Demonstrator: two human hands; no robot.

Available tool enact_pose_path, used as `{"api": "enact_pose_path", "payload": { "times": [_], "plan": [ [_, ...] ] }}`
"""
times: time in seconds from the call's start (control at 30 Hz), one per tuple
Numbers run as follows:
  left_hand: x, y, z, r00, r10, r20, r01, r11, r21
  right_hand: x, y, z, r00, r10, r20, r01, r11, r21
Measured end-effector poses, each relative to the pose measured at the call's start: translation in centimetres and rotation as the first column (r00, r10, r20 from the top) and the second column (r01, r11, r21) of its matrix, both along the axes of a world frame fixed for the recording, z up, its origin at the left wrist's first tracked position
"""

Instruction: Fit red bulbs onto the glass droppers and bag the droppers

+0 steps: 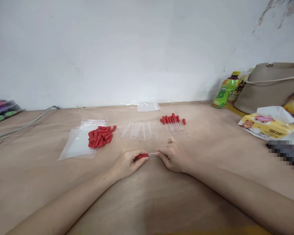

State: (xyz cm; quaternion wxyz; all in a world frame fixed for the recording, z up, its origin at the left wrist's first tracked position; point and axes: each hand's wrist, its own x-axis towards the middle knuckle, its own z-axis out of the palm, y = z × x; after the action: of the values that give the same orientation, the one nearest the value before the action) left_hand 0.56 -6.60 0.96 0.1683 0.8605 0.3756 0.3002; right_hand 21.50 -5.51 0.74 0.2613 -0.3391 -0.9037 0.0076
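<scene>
While the left hand (129,163) pinches a red bulb (143,156) and the right hand (174,157) pinches the clear tube (152,154) meeting it, I read the step as seating bulb on tube, just nearside of the loose tubes (139,131) on the tabletop (107,205). Can't tell insertion depth. Next move, I'd judge, calls for a straight, gentle push.

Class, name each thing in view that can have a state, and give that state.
Left hand, closed on a red bulb
Right hand, pinching a clear tube
Loose red bulbs, heaped
Middle clear tubes, without bulbs
Bulbed tubes, lying grouped
Green bottle, capped
Tissue pack, opened
</scene>
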Motion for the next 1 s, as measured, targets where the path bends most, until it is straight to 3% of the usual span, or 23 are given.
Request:
{"api": "enact_pose_path", "payload": {
  "times": [0.17, 0.37, 0.47, 0.53, 0.6, 0.7, 0.77, 0.87, 1.0],
  "plan": [
    [0.1, 0.0, 0.2, 1.000, 0.002, -0.005, -0.002, 1.000, -0.017, 0.0, 0.0, 0.4, 0.997, -0.025, 0.071, 0.030, 0.997, -0.077],
    [-0.1, 0.5, 0.1, 0.995, 0.085, 0.052, -0.082, 0.995, -0.062, 0.4, -0.5, 2.0, 0.991, -0.007, 0.131, 0.014, 0.998, -0.055],
    [-0.4, 0.8, 0.0, 0.988, 0.129, 0.086, -0.121, 0.988, -0.097, 1.2, 0.1, 2.5, 0.986, -0.151, 0.076, 0.160, 0.978, -0.134],
    [-0.4, 1.0, 0.1, 0.991, 0.123, 0.052, -0.117, 0.987, -0.107, 2.0, 1.4, 2.8, 0.950, -0.312, -0.001, 0.299, 0.911, -0.283],
    [-0.4, 1.0, 0.3, 0.995, 0.100, 0.004, -0.100, 0.992, -0.079, 2.9, 3.3, 3.2, 0.874, -0.485, -0.045, 0.429, 0.810, -0.401],
    [-0.3, 1.1, 0.4, 0.997, 0.071, -0.019, -0.072, 0.997, -0.039, 4.0, 6.3, 3.8, 0.666, -0.745, -0.033, 0.693, 0.635, -0.342],
    [-0.2, 1.1, 0.5, 0.998, 0.061, -0.021, -0.061, 0.997, -0.035, 4.3, 7.9, 3.7, 0.559, -0.829, -0.014, 0.787, 0.537, -0.303],
    [-0.2, 1.1, 0.4, 0.998, 0.053, -0.021, -0.053, 0.998, -0.032, 4.3, 9.3, 3.0, 0.518, -0.855, 0.038, 0.827, 0.489, -0.276],
    [-0.3, 1.2, 0.4, 0.999, 0.047, -0.024, -0.048, 0.999, -0.023, 4.1, 9.5, 1.8, 0.540, -0.836, 0.095, 0.830, 0.510, -0.227]
  ]
}}
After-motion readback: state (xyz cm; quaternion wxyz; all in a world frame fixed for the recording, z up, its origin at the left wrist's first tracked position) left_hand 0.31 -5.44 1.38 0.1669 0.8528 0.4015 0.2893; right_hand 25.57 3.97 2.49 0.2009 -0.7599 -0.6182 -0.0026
